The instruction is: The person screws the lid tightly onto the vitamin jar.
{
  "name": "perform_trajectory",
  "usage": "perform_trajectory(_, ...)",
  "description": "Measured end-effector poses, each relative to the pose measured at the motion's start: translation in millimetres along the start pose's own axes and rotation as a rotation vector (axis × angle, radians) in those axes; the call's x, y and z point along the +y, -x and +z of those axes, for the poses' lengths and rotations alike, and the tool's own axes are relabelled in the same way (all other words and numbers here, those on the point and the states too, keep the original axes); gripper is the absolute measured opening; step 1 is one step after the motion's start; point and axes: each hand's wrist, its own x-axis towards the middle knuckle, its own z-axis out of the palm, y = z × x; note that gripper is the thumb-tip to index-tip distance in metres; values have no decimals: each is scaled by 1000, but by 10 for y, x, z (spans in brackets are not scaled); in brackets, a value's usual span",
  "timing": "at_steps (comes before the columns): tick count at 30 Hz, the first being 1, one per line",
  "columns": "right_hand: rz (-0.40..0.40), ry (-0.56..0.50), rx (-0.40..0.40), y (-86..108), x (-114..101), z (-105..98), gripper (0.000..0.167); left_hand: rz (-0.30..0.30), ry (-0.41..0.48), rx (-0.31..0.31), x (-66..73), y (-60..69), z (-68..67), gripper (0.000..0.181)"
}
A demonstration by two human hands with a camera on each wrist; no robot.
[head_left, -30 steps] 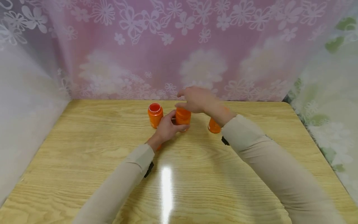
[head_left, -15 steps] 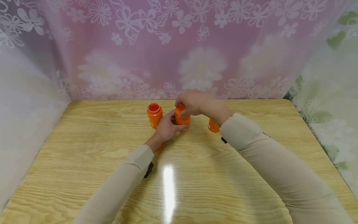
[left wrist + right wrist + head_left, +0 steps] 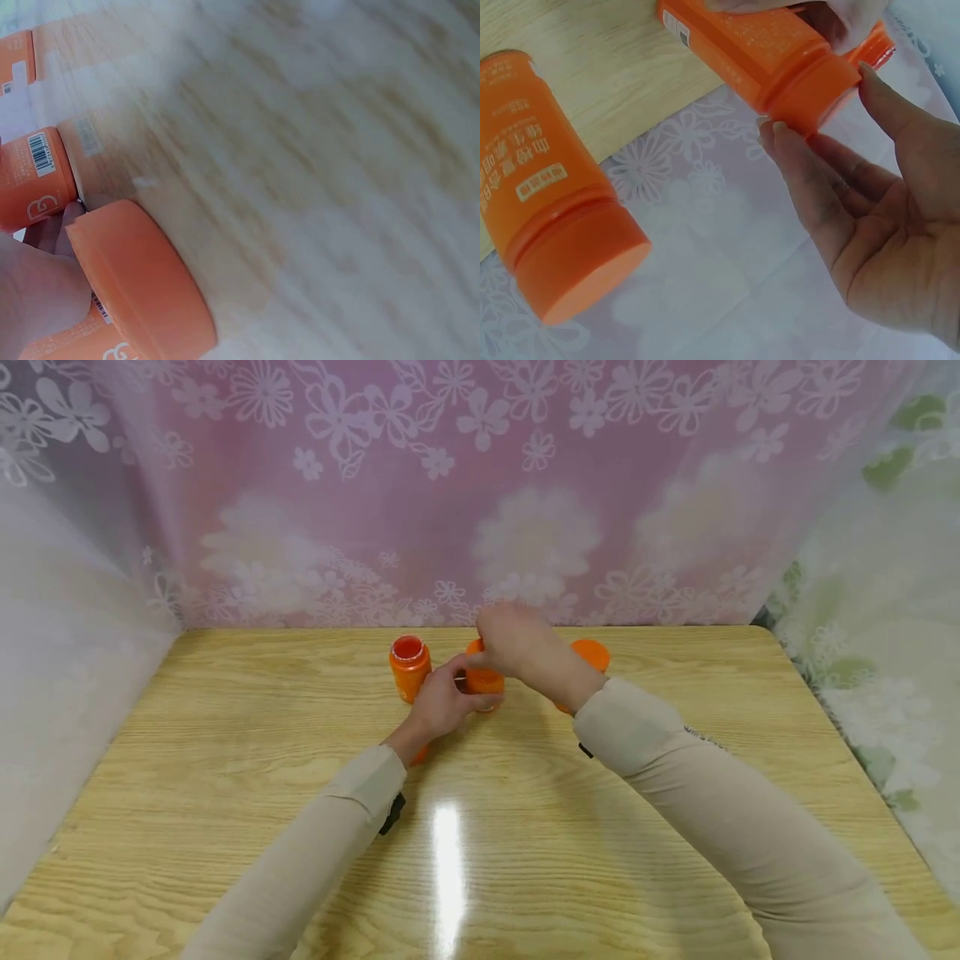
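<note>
- Looking from the head: the left hand (image 3: 441, 697) is curled round the middle bottle (image 3: 486, 683), upright on the surface (image 3: 225, 777), and the right hand (image 3: 517, 639) lies over its top from one o'clock. An open bottle (image 3: 410, 681) stands at ten o'clock from it, a capped bottle (image 3: 592, 653) at two. The left hold should be firm enough that the body cannot turn.
- From the left wrist: fingertips meet a bottle at nine o'clock, probably that middle one; a near bottle (image 3: 139, 277) sits at seven. Whether the hand touches it, I cannot tell, so a quiet forearm seems wise.
- From the right wrist: thumb and fingers pinch the cap (image 3: 814, 94) from opposite sides. Turning direction cannot be told; either way, squaring the cap to the neck should avoid crossed threads.
</note>
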Motion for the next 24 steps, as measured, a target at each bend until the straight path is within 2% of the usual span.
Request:
perform_trajectory(4, 18, 3, 26, -18, 35, 45, 52, 9, 0, 8, -4, 3, 9, 57)
perform_trajectory(8, -2, 6, -13, -33, 123, 46, 54, 17, -8, 9, -15, 7, 31, 56)
perform_trajectory(11, -148, 20, -95, -34, 208, -15, 54, 31, -16, 11, -21, 6, 40, 56)
perform_trajectory(14, -336, -16, -185, -26, 286, -104, 50, 33, -23, 9, -25, 2, 43, 57)
perform_trajectory(16, -420, -54, -233, -20, 313, -155, 47, 28, -22, 5, -20, 2, 40, 57)
perform_trajectory(21, -476, -92, -256, -42, 318, -176, 41, 20, -41, 13, -14, -2, 28, 59)
perform_trajectory(24, -438, -75, -240, -65, 303, -151, 40, 29, -34, 19, -17, -8, 29, 57)
